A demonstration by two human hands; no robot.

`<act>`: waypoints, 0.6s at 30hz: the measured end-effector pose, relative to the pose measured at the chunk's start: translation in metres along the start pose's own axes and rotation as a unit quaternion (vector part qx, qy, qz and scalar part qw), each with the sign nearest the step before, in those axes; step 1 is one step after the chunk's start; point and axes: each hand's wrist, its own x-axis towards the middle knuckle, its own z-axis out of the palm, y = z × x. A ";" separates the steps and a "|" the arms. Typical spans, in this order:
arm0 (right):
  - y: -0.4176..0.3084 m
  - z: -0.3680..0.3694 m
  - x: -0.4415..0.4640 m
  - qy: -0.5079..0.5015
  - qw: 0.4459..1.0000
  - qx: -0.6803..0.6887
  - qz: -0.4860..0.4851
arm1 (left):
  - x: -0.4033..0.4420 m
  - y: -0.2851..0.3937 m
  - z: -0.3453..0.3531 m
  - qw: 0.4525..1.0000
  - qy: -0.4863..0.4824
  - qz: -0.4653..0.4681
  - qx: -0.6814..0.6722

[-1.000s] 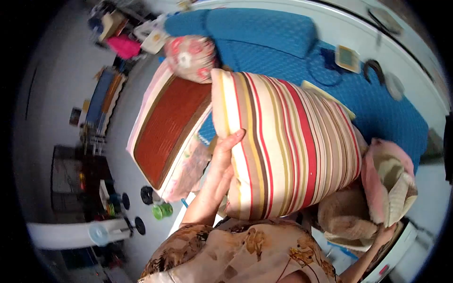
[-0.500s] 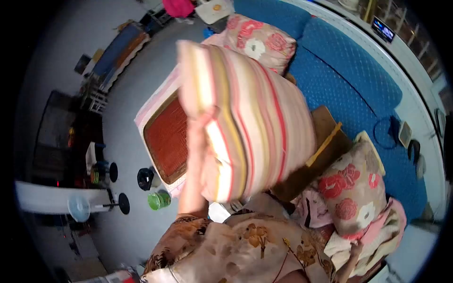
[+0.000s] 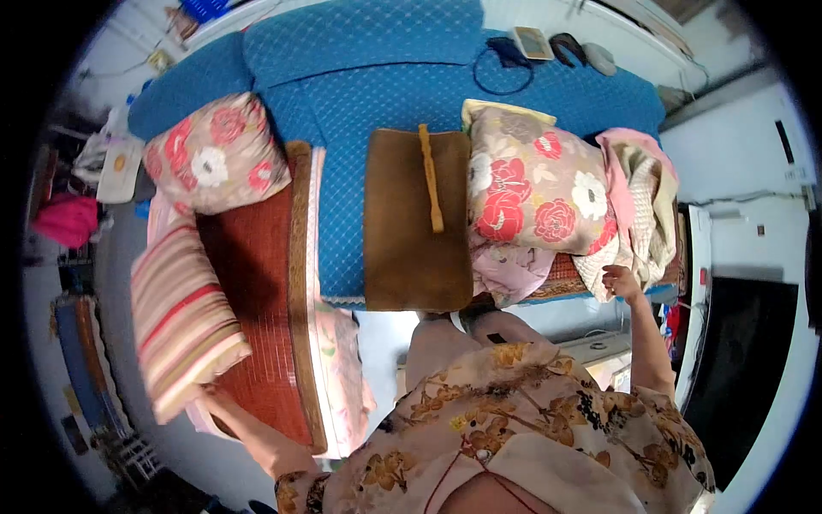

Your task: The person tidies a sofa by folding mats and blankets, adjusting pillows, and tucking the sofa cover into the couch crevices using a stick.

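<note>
Over at the left, my left hand (image 3: 204,399) grips the lower end of a striped pillow (image 3: 184,313) in cream, red and tan. The pillow hangs tilted over the edge of a red-brown woven mat (image 3: 248,257), its far end by a floral cushion (image 3: 218,156). My right hand (image 3: 622,283) is in front of a cream knitted blanket (image 3: 644,201), fingers loosely bent and apart, with nothing seen in them. Whether it touches the blanket, I cannot tell. Just behind that hand rests a second floral cushion (image 3: 544,184).
A blue quilted sofa (image 3: 342,111) runs along the back. On it lies a brown pad (image 3: 411,248) with a yellow strap (image 3: 431,184). A pink floral cloth (image 3: 512,272) bunches beside the pad. A dark screen (image 3: 743,368) stands at the right.
My view has swung right. The striped pillow has gone from in front of my chest out to the left and lower, still in my left hand. My right hand remains near the blanket.
</note>
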 end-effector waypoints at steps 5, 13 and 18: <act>0.052 0.026 -0.012 -0.003 0.992 0.036 0.120 | -0.137 -0.125 0.150 0.938 0.080 -0.337 -0.021; 0.090 0.040 0.027 0.002 0.979 0.147 0.140 | -0.361 -0.193 0.521 0.780 -0.465 -0.390 0.150; 0.100 0.031 0.070 -0.034 0.963 0.222 0.152 | -0.457 -0.220 0.633 0.712 -0.506 -0.349 0.338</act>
